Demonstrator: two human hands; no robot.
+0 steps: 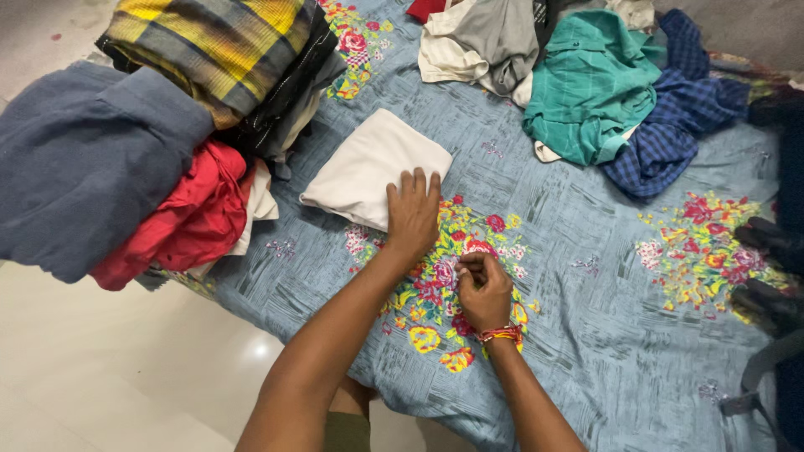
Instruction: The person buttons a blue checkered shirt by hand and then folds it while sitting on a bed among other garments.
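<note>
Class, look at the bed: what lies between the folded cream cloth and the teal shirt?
In the head view, only bare blue floral bedsheet lies between the folded cream cloth and the teal shirt.

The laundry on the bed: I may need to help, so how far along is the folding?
Done: one cream cloth lies folded. In hand: the left hand rests on it; the right hand is curled on the bedsheet. Left: the crumpled teal-and-blue heap and the left pile.

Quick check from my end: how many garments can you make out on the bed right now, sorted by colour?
Cream, folded under the left hand: 1
Yellow plaid: 1
Slate blue: 1
Red: 1
Teal: 1
Blue check: 1
Grey: 1
Total: 7 told apart; the piles hide more. The right hand rests fisted on the floral bedsheet.
</note>
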